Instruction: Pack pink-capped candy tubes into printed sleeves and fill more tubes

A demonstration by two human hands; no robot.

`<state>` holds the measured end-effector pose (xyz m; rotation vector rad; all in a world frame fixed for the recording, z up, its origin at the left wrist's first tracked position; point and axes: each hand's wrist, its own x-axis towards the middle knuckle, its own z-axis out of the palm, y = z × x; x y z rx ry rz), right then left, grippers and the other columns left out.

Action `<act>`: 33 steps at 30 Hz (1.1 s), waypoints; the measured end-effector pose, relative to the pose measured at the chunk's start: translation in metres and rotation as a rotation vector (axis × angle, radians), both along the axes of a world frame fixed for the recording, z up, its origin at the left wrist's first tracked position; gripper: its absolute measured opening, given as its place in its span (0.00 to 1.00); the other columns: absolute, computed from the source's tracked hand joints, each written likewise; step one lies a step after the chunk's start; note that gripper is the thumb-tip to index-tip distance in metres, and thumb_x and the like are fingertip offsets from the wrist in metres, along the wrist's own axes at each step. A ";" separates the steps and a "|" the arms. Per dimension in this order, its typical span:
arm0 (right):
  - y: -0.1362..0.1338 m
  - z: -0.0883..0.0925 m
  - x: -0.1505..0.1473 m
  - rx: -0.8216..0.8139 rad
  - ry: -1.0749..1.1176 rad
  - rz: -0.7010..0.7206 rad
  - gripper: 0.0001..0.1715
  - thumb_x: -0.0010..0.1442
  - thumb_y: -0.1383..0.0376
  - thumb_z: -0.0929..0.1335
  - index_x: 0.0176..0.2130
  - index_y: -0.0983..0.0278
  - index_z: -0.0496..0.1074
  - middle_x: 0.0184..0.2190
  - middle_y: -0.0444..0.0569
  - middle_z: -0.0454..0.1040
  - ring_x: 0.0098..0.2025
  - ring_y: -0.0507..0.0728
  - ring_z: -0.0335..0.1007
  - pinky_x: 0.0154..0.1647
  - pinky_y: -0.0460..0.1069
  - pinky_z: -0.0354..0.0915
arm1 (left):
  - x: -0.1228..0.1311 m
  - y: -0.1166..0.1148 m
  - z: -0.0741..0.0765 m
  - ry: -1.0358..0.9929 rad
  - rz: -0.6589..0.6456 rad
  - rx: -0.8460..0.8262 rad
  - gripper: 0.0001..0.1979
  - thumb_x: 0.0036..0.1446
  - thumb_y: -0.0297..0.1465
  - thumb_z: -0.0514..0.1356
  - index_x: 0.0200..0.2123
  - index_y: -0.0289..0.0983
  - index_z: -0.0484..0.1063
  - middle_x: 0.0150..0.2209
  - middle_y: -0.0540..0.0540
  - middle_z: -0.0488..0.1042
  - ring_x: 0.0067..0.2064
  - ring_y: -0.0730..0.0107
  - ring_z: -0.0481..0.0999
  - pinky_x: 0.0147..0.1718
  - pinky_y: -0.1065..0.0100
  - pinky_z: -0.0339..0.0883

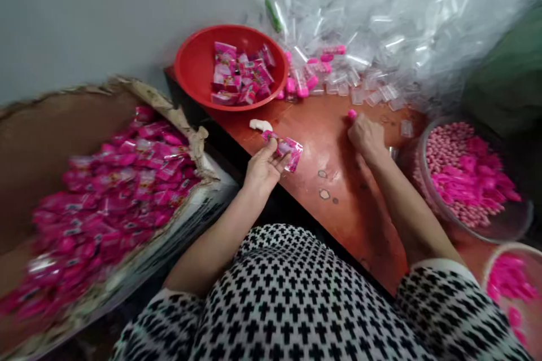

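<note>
My left hand [263,166] is at the near edge of the red-brown table [339,192], fingers closed on a pink sachet strip [288,149] that sticks out to the right. A small white piece [260,124] lies just beyond it. My right hand [366,136] rests further right on the table, fingers curled around a small pink piece [352,114] at its fingertips. A red bowl [192,65] with several pink sachets [241,76] stands at the table's far left corner.
A cardboard box [51,135] heaped with pink sachets sits left of the table. A big pile of clear plastic bags [393,17] fills the back right. Two clear bowls [514,220] of pink parts stand at the right. Pink caps [302,87] lie beside the red bowl.
</note>
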<state>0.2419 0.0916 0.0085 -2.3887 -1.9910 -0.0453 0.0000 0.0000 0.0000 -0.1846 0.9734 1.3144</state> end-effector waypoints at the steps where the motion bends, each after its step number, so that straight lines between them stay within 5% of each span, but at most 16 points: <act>1: -0.013 0.001 -0.005 0.030 0.191 0.068 0.21 0.72 0.62 0.59 0.50 0.75 0.73 0.40 0.69 0.80 0.41 0.67 0.78 0.40 0.56 0.66 | 0.000 0.000 0.000 -0.009 0.008 -0.022 0.06 0.66 0.26 0.62 0.34 0.34 0.75 0.29 0.50 0.79 0.30 0.73 0.81 0.45 0.69 0.78; 3: -0.042 0.001 -0.018 0.064 0.504 0.161 0.20 0.71 0.57 0.62 0.50 0.69 0.72 0.35 0.58 0.80 0.34 0.61 0.77 0.35 0.52 0.67 | -0.001 -0.001 0.001 -0.029 0.024 -0.049 0.05 0.66 0.27 0.63 0.35 0.34 0.76 0.29 0.49 0.80 0.33 0.71 0.82 0.49 0.67 0.78; 6: -0.089 0.001 -0.050 -0.091 1.198 0.255 0.26 0.67 0.42 0.62 0.43 0.62 0.69 0.28 0.46 0.77 0.21 0.53 0.71 0.23 0.47 0.66 | 0.000 -0.001 0.000 -0.061 0.035 -0.057 0.05 0.66 0.28 0.63 0.36 0.34 0.77 0.30 0.47 0.80 0.33 0.69 0.83 0.49 0.64 0.77; 9: -0.124 -0.003 -0.086 -0.163 1.468 0.195 0.28 0.62 0.39 0.67 0.43 0.61 0.67 0.28 0.43 0.75 0.20 0.50 0.70 0.17 0.44 0.65 | 0.004 -0.002 -0.002 -0.085 0.035 -0.005 0.07 0.67 0.28 0.62 0.35 0.34 0.76 0.31 0.47 0.81 0.32 0.71 0.82 0.46 0.67 0.77; 21: -0.137 -0.034 -0.112 -0.116 1.634 0.144 0.27 0.62 0.41 0.68 0.46 0.60 0.68 0.28 0.39 0.76 0.19 0.47 0.69 0.16 0.41 0.67 | 0.009 -0.013 0.003 0.043 -0.073 0.195 0.10 0.57 0.30 0.71 0.33 0.33 0.74 0.27 0.50 0.78 0.25 0.75 0.77 0.28 0.73 0.70; 28: -0.137 -0.037 -0.113 -0.030 1.539 0.163 0.24 0.66 0.44 0.67 0.48 0.59 0.67 0.27 0.38 0.74 0.20 0.47 0.69 0.17 0.42 0.67 | 0.007 -0.013 0.003 0.086 -0.230 0.300 0.18 0.53 0.39 0.74 0.30 0.33 0.71 0.25 0.48 0.77 0.23 0.73 0.76 0.21 0.74 0.67; 33: -0.136 -0.036 -0.114 -0.008 1.533 0.162 0.23 0.66 0.44 0.67 0.47 0.59 0.67 0.25 0.37 0.73 0.19 0.47 0.69 0.17 0.42 0.67 | 0.007 -0.010 0.000 0.129 -0.322 0.288 0.15 0.51 0.33 0.75 0.28 0.31 0.72 0.22 0.49 0.74 0.20 0.77 0.72 0.20 0.76 0.66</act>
